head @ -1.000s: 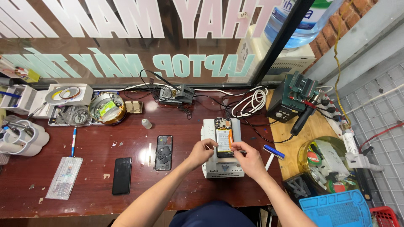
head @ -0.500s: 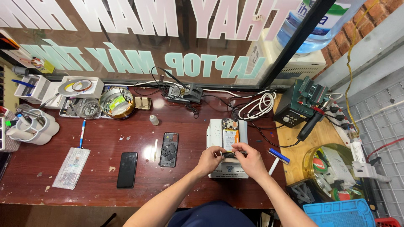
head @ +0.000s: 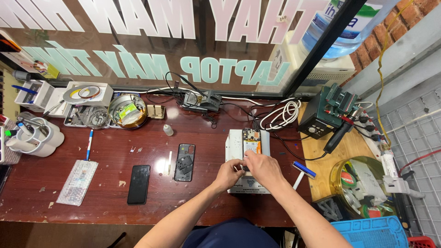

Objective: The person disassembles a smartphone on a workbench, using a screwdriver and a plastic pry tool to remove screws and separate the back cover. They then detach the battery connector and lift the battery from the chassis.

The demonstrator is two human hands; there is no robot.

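The opened phone with exposed orange-and-white internals (head: pixel 251 142) lies on a white heating plate (head: pixel 235 142); left hand (head: pixel 228 174) at seven o'clock steadies it, right hand (head: pixel 262 167) pinches its lower edge; best worked gently.

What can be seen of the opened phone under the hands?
The opened phone lies flat, back cover off, on a pale boxy machine on the dark red table. Its insides show: a dark board section at the far end, a light panel and an orange strip at its right. The left hand and right hand cover its near end.
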